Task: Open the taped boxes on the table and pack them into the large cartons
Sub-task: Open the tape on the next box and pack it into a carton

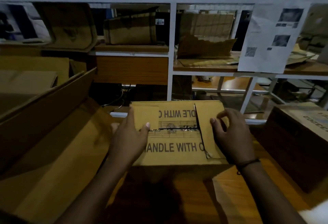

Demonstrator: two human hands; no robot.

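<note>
A brown cardboard box (174, 150) printed "HANDLE WITH CARE" sits on the wooden table (186, 197) in front of me. Its top flaps lie nearly flat, with a dark seam running across the middle. My left hand (128, 139) lies on the box's left side, its thumb pressing on a small flap (146, 115) at the seam. My right hand (229, 135) rests on the right flap (206, 117), fingers loosely curled, thumb near the flap's raised cut edge. A large open carton (53, 135) stands at my left with its flaps up.
Another brown carton (300, 142) sits at the right edge of the table. Behind the table a white metal rack (172, 50) holds torn cardboard and cartons. A printed paper sheet (269, 39) hangs on the rack at the right.
</note>
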